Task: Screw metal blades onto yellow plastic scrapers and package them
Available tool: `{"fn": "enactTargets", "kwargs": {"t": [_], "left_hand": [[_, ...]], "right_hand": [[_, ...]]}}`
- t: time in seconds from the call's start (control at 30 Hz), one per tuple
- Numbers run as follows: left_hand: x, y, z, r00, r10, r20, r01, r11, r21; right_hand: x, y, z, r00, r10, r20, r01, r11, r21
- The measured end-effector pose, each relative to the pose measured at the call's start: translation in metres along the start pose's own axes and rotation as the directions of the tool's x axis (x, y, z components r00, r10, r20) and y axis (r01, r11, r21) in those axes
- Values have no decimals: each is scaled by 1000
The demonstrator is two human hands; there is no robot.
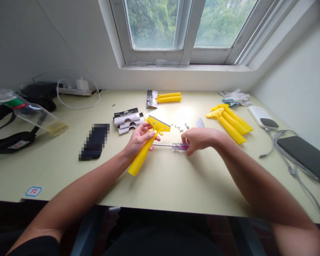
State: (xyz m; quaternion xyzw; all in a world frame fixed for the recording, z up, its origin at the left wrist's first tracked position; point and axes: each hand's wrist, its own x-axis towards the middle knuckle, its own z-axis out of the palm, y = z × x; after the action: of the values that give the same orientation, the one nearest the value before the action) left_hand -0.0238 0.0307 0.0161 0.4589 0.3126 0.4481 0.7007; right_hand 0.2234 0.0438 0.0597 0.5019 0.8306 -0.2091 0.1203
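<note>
My left hand (139,139) grips a yellow scraper (142,156) near its head, the handle slanting down toward me. A metal blade lies along the scraper's top edge, with small screws in the head. My right hand (198,139) has its fingers on the clear and purple handle of a screwdriver (179,146), whose shaft points left and passes behind the scraper. Small loose screws (177,127) lie scattered on the table just beyond my hands. Beside them, behind my right hand, is a thin pale blade-like piece (200,122).
Packaging cards (126,119) are stacked beyond my left hand. Packaged yellow scrapers (169,97) lie farther back, more yellow scrapers (230,124) at right. A phone (94,142), a tilted bottle (40,115), gloves (236,98), a white device (262,116) and cables (278,145) surround the work area.
</note>
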Motion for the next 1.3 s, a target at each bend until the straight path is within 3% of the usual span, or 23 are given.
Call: {"fn": "enactTargets", "kwargs": {"t": [0.1, 0.2, 0.33, 0.43, 0.5, 0.57, 0.6, 0.67, 0.7, 0.77, 0.83, 0.87, 0.97, 1.17, 1.3], "left_hand": [[1, 3, -2, 999, 16, -36, -15, 1000, 10], [2, 5, -2, 998, 23, -51, -23, 1000, 1], [4, 4, -4, 998, 29, -47, -29, 1000, -2], [4, 1, -5, 999, 37, -36, -37, 999, 5], [4, -2, -5, 999, 34, -30, -34, 999, 11], [4, -4, -4, 999, 17, -29, -16, 1000, 15], [3, -5, -3, 1000, 5, -27, -5, 1000, 15], [2, -7, -1, 1000, -14, -15, 15, 1000, 15], [1, -8, -1, 1000, -22, -7, 22, 1000, 15], [0, -10, 0, 999, -31, 8, 31, 999, 16], [0, -12, 0, 999, -37, 18, 37, 999, 15], [0, -12, 0, 999, -41, 21, 40, 999, 15], [0, -14, 0, 998, -48, 27, 48, 999, 13], [0, -14, 1, 998, -58, 30, 57, 998, 8], [0, -13, 2, 998, -57, 31, 56, 998, 4]], "right_hand": [[-2, -7, 1, 1000, -19, 16, 18, 998, 59], [-18, -4, -17, 999, -39, 1, 39, 994, 100], [-56, 17, -52, 972, -124, -199, 161, 970, 182], [-78, 27, -66, 890, -134, -436, 309, 880, 361], [-84, 25, -67, 740, -52, -670, 405, 830, 384], [-83, 20, -65, 490, 60, -870, 464, 827, 318], [-79, 16, -63, 336, 107, -936, 486, 831, 270], [-70, 10, -60, 75, 175, -982, 525, 830, 188], [-65, 8, -60, -27, 192, -981, 538, 830, 147], [-54, 7, -59, -168, 184, -969, 520, 851, 72], [-44, 8, -57, -245, 165, -955, 454, 890, 38], [-41, 9, -57, -275, 159, -948, 419, 907, 31], [-32, 9, -53, -294, 162, -942, 358, 932, 49], [-28, 6, -50, -269, 133, -954, 436, 900, 2], [-27, 5, -49, -224, 139, -965, 429, 903, 30]]}}
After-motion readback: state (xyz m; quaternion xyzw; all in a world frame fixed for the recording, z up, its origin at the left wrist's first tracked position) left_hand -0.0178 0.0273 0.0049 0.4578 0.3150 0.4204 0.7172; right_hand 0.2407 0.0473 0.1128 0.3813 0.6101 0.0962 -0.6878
